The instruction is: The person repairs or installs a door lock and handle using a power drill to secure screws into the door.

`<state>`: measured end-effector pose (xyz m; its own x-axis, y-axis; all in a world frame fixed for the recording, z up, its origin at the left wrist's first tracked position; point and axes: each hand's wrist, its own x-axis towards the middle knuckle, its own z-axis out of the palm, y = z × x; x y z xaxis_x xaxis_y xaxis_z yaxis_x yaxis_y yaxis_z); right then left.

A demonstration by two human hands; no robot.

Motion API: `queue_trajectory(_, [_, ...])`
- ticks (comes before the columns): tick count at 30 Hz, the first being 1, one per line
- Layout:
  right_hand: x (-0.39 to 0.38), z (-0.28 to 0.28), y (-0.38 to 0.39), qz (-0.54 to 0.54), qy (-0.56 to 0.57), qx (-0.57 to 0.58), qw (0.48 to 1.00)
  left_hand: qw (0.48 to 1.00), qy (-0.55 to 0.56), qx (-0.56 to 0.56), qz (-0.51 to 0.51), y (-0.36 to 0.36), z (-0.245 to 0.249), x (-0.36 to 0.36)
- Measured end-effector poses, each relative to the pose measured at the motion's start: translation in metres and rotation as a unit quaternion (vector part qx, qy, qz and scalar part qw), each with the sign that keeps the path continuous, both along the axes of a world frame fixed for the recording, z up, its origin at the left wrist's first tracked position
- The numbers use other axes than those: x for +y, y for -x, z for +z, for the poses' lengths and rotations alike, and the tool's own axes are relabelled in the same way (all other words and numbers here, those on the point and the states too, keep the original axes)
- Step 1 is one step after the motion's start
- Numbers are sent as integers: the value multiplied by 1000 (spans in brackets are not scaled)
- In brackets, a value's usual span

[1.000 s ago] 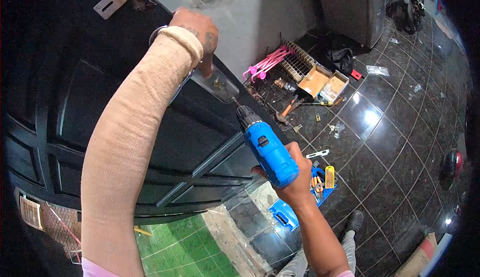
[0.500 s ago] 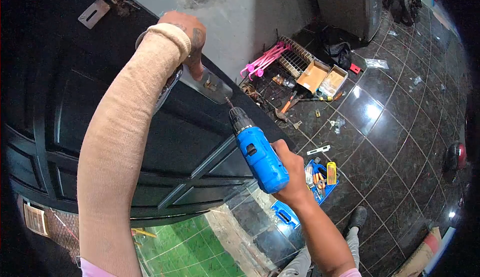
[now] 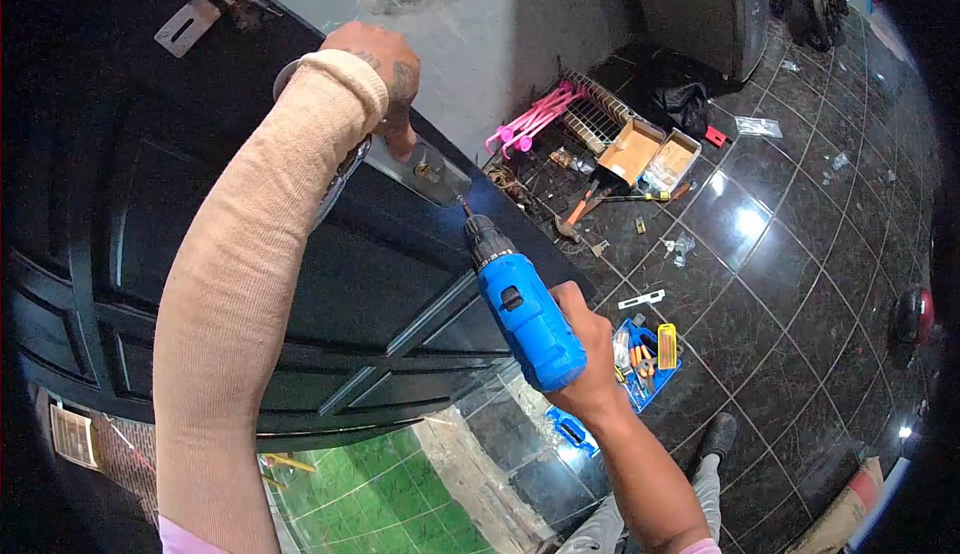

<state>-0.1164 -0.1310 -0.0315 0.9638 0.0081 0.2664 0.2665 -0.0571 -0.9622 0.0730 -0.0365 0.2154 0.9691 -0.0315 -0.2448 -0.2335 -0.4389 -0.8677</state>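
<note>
Toward 11 o'clock, the left hand [image 3: 385,69] has its thumb on the metal plate [image 3: 434,177], grip otherwise unclear; at 5 o'clock, the right hand [image 3: 596,362] grasps the blue drill [image 3: 530,324]. Screw-driving seems underway, calling for steady alignment.

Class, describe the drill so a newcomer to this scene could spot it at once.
Find the large black panelled door on the left, then the metal plate by its edge. The drill, in the right hand, points its bit towards the plate. Unlike the blue toolbox on the floor, it has a black chuck.
</note>
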Motion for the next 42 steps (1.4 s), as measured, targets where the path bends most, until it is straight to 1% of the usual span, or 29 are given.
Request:
queue_trajectory(2, [-1, -1, 0, 5, 1, 6, 1000, 1000, -6, 14, 26, 2, 1, -7])
queue_trajectory(5, [-2, -2, 0, 15, 7, 6, 1000, 1000, 9, 1, -10, 1, 1, 2])
queue_trajectory(11, [-5, -2, 1, 14, 0, 12, 1000, 1000, 16, -10, 7, 7, 0, -2])
queue_trajectory(13, [-9, 1, -1, 13, -4, 26, 1000, 1000, 13, -11, 4, 7, -1, -2])
queue_trajectory(16, [-12, 6, 1, 3, -2, 1, 1000, 1000, 6, -19, 2, 6, -3, 0])
queue_trajectory(19, [-9, 6, 4, 0, -30, 17, 999, 1000, 10, -11, -12, 7, -2, 1])
queue_trajectory(22, [-6, 4, 5, -11, -41, 4, 999, 1000, 18, -8, -15, 8, 1, 0])
queue_trajectory(27, [-6, 1, 10, -1, -47, 13, 999, 1000, 21, -16, -16, 13, -2, 0])
queue_trajectory(31, [-1, -15, 12, -20, -23, -14, 999, 999, 16, -14, -24, 16, -1, -3])
queue_trajectory(34, [11, -39, 13, -50, -48, -41, 997, 999, 17, -16, -38, 17, 0, -2])
queue_trajectory(35, [12, -45, 16, -53, -35, -42, 997, 999, 19, -15, -44, 16, -1, -1])
queue_trajectory(38, [17, -44, 20, -62, -6, -46, 997, 999, 32, -31, -25, 18, -4, -2])
queue_trajectory(40, [18, -42, 19, -73, 0, -59, 996, 998, 19, -30, -44, 20, -4, -2])
queue_trajectory(42, [17, -41, 21, -62, -7, -47, 997, 998, 17, -31, -54, 20, -4, -2])
